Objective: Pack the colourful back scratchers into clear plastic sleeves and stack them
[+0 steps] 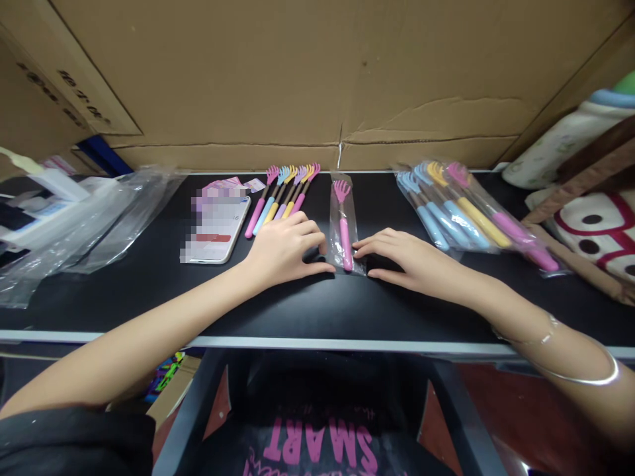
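Observation:
A pink back scratcher (344,235) in a clear plastic bag (335,211) lies upright in my view at the middle of the black table. At the bag's left lower edge is my left hand (290,250), its thumb and fingers apart. My right hand (409,259) is at the right edge, fingers stretched toward the bag and fingertips by its side. Left of the bag, several unwrapped back scratchers (282,198) in pink, blue, yellow and purple lie in a row, partly behind my left hand. To the right are several bagged back scratchers (456,211).
A phone (221,231) lies left of the unwrapped row, with pink cards (225,185) behind it. Clear plastic bags (114,218) are heaped at the far left. A cardboard wall (317,73) closes the back. A bottle (560,145) and a patterned bag (595,228) stand at right.

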`<state>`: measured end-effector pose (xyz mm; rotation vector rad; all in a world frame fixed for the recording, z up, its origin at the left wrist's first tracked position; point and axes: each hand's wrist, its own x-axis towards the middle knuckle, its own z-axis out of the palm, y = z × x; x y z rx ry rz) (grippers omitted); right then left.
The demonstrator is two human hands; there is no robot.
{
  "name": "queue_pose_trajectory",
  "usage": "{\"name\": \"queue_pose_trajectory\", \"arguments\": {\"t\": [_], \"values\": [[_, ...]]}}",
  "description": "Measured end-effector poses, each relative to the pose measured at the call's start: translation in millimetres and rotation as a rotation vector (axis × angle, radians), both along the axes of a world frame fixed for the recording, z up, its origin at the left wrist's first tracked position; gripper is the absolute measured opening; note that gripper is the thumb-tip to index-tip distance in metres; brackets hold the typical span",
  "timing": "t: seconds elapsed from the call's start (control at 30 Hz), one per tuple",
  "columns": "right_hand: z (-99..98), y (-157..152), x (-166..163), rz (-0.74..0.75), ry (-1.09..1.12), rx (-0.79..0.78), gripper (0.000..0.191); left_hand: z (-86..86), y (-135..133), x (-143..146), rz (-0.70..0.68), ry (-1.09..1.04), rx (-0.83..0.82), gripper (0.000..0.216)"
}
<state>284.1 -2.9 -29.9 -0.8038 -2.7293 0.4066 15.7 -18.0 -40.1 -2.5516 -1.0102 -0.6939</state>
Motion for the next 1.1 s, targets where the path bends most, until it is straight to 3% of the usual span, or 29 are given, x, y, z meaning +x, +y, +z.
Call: {"name": "queue_pose_trajectory", "arguments": {"t": [0.3, 0.77, 1.1], "values": [[-0.1, -0.8, 3.0, 0.01, 0.033, -0.096, 0.033, -5.9, 5.4, -6.2, -0.135, -0.01, -0.167, 0.027], [4.5, -3.0, 2.3, 0.006, -0.048, 0.053, 0.031, 0.0, 0.4, -3.6, -0.119, 0.081, -0.033, 0.025], [6.7, -2.4, 3.1, -0.006, -0.061, 0.051, 0.029, 3.4, 0.1, -4.2, -0.094, 0.08, -0.001, 0.03]]}}
